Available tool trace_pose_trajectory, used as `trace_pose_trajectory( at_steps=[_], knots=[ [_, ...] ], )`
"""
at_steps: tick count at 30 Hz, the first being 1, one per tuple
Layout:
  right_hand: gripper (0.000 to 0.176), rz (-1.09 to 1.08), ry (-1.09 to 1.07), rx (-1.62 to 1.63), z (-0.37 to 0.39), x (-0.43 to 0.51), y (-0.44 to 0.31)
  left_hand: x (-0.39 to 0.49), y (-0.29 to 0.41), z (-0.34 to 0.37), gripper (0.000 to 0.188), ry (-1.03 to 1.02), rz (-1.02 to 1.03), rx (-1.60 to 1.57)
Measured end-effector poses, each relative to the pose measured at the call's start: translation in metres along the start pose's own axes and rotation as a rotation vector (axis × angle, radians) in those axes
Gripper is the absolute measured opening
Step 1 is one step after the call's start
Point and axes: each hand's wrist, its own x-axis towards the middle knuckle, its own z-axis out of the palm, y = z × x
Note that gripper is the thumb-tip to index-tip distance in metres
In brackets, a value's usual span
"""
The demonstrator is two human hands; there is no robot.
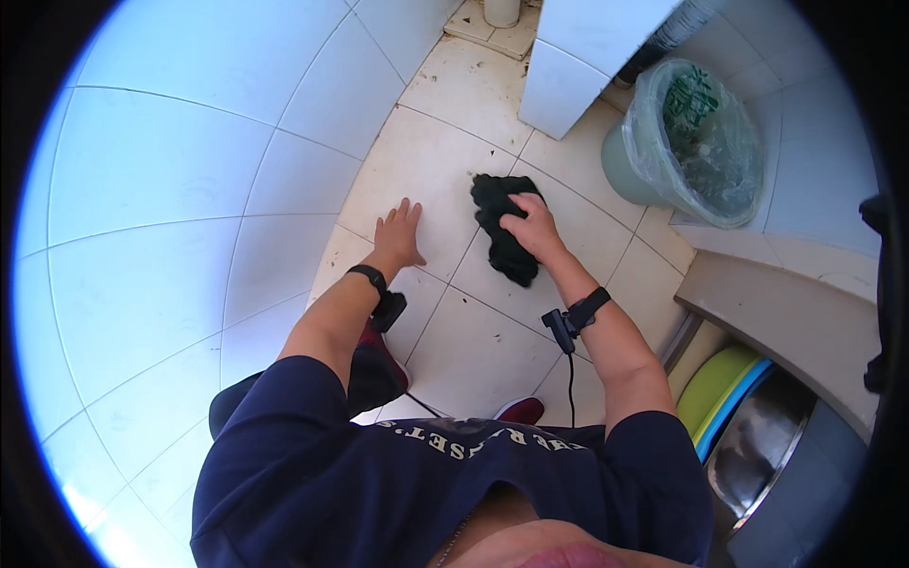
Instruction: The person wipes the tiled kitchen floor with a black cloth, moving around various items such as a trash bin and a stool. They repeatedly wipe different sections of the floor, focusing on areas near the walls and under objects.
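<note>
A crumpled black cloth point(513, 261) lies on the light floor tiles point(454, 348) ahead of me. My right hand point(534, 228) grips it from above, with thumb and fingers pressed into the fabric. To the left of the cloth, my left hand point(398, 231) holds nothing; its fingers are spread above or on the floor near the tiled wall, and contact with the floor is hard to tell. Small dark bits of debris point(492, 153) are scattered over the tiles around the cloth. A black strap with a small device circles each wrist.
A pale green waste bin point(625, 167) lined with a clear bag stands at the upper right. Basins, one green point(710, 383) and one metal point(756, 440), sit under a ledge point(767, 291) at right. White tiled wall point(156, 156) bounds the left; a tiled pillar point(568, 85) juts in ahead.
</note>
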Motion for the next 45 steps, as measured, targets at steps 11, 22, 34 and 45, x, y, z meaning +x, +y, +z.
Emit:
trace_pose_trajectory(
  at_steps=[11,22,34,45],
  knots=[
    [0.077,-0.255,0.153,-0.310,0.016,0.140,-0.118,0.012,-0.006,0.024,0.127,0.092,0.014,0.125],
    [0.101,0.340,0.224,-0.741,-0.038,0.070,0.046,0.078,0.008,-0.082,0.075,0.212,0.152,-0.286],
    [0.097,0.288,0.333,-0.864,-0.021,0.070,0.059,0.238,0.109,-0.169,0.067,0.296,0.281,-0.232],
    [0.098,0.288,0.302,-0.864,-0.022,0.070,0.058,0.271,0.120,-0.239,0.067,0.879,0.783,-0.773]
  ],
)
